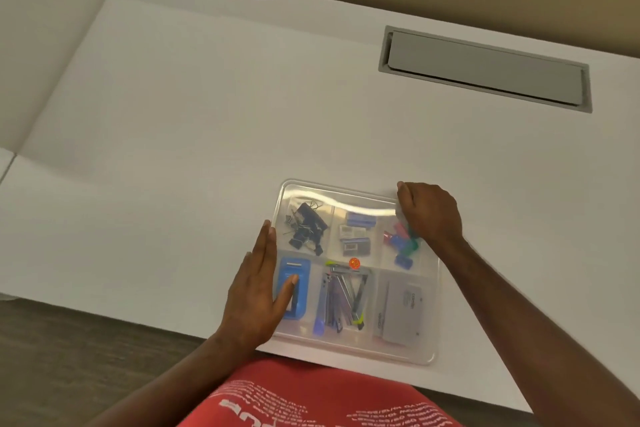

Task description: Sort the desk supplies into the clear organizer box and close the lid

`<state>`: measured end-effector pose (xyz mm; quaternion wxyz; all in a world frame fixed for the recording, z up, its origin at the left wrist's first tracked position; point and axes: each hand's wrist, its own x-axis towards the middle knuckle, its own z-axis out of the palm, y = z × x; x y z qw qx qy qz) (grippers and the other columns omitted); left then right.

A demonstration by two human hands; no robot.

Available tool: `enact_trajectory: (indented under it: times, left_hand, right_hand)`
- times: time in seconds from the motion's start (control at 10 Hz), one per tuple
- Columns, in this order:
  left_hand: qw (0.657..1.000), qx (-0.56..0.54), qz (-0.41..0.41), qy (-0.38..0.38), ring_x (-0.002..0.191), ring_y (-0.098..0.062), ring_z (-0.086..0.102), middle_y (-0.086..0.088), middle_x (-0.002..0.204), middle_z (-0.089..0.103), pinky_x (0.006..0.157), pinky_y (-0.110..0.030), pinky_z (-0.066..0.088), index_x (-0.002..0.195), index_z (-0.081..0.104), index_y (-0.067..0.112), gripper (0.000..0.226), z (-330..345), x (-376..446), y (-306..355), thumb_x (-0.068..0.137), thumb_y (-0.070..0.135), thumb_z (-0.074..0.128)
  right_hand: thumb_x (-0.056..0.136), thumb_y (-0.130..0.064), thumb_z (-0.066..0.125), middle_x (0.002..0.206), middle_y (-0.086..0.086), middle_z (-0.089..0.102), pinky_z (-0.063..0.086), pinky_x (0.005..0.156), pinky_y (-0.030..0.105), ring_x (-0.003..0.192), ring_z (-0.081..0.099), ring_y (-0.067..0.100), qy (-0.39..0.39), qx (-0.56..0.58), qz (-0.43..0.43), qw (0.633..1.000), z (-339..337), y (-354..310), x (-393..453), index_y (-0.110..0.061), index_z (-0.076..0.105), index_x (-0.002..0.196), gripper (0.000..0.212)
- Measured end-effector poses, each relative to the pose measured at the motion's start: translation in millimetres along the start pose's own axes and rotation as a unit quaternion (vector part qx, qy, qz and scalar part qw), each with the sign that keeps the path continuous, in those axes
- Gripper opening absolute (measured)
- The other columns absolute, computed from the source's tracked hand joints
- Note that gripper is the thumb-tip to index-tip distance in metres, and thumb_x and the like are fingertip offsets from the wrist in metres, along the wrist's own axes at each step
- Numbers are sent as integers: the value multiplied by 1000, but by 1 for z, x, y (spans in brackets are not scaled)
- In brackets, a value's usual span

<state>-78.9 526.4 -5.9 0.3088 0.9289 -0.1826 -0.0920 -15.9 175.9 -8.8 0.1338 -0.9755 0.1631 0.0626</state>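
The desk (207,97) is a smooth, matte white slab with a curved back edge. A grey rectangular hatch (485,69) with a flat lid is set flush into its far right part.

The box (427,350) lies near the front edge of the desk, directly before the person. It is a flat, clear plastic tray with rounded corners, divided into six compartments in two rows of three. A glossy transparent lid (360,199) lies over it; the far strip reflects light.

Contents, seen through the lid:
- Near right: a flat grey case (401,314) with small print.
- Near middle: long, thin metallic tools (343,298), loosely crossed.
- Near left: a blue rectangular item (294,274), partly under the thumb.
- Far left: black binder clips (306,229) with wire handles, in a pile.
- Far middle: small blue and grey blocks (356,230).
- Far right: small red, pink, green and blue pieces (403,246).
- A small orange dot (354,263) sits at the centre divider.

The left hand (258,291) lies flat against the left edge of the box, fingers straight and together, thumb spread onto the lid. The right hand (429,211) rests on the far right corner, fingers curled over the lid edge.

A red garment (311,399) with white print shows below the desk edge.
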Motion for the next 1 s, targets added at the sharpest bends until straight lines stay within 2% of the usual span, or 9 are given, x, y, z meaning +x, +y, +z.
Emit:
enact_trajectory:
  times: [0.2,0.3,0.5,0.6,0.7,0.8,0.9,1.0]
  left_hand:
    - [1000,0,1,-10,151,-7,6,7,166,-8,116,-41,34,157,-10,22,83,-3,-1,4,96,60,32]
    - [1000,21,-4,-9,152,-13,11,6,166,-8,116,-46,36,156,-12,24,83,-4,-1,7,96,62,31]
    - [999,51,-6,-5,151,-15,13,4,166,-9,115,-45,36,156,-10,20,84,-9,-3,12,95,64,26]
    - [998,57,-6,-8,151,-20,17,-1,166,-5,115,-50,35,157,-4,16,84,-11,-3,14,95,66,24]
    - [998,57,-6,-2,150,-23,21,-3,166,-1,114,-52,36,157,6,16,83,-14,-3,13,94,67,27]
    - [998,56,-1,-4,150,-24,21,-4,166,3,114,-54,35,157,13,18,78,-19,5,15,95,62,32]
    - [998,52,25,14,151,-23,18,-6,165,9,117,-54,29,156,20,16,73,-22,23,17,97,58,33]
    - [998,43,43,36,152,-20,14,-5,165,14,121,-51,21,155,24,16,70,-27,64,33,98,53,36]
  right_hand:
    - [104,-35,33,59,-2,54,27,54,28,56,48,19,6,18,-2,1000,-7,-5,-4,-16,50,62,48]
    - [103,-36,33,61,1,56,34,58,31,59,52,22,16,34,-8,999,-10,-6,-7,-14,51,64,48]
    - [101,-41,34,59,-2,52,37,58,33,60,52,26,22,59,-15,998,-15,-7,-11,-18,42,62,46]
    - [101,-47,38,68,-3,64,47,65,34,63,60,21,-14,117,-14,993,-19,-3,-8,-22,62,75,43]
    - [100,-48,42,84,-7,71,53,68,34,62,66,19,-69,219,-21,973,-25,1,-4,-30,72,87,37]
    - [103,-38,45,97,-11,70,58,69,33,82,69,20,-99,277,-37,955,-32,3,-3,-29,73,93,31]
    - [104,-33,43,98,-9,70,55,81,32,94,66,18,-93,240,-62,964,-37,5,2,-24,71,102,29]
    - [101,-42,46,115,1,69,47,92,34,104,61,21,-18,151,-72,986,-41,-4,4,-20,67,119,34]
